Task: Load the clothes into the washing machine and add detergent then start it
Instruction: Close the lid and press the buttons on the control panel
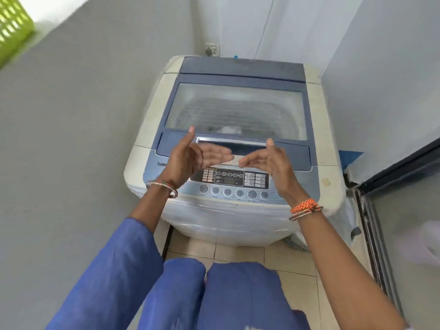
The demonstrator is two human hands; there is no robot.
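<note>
Lid (235,110) down on washing machine (316,129), clothes dimly visible beneath; left hand (190,160) and right hand (269,160) hover empty, fingers straight, loosely apart: hook lid handle (231,141) centrally, lift evenly

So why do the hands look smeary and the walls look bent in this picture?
Head view: the fingers of the left hand and right hand are motion-blurred; the wide lens bows the walls; the washing machine lid's window looks hazy; the green basket is soft at the corner.
</note>
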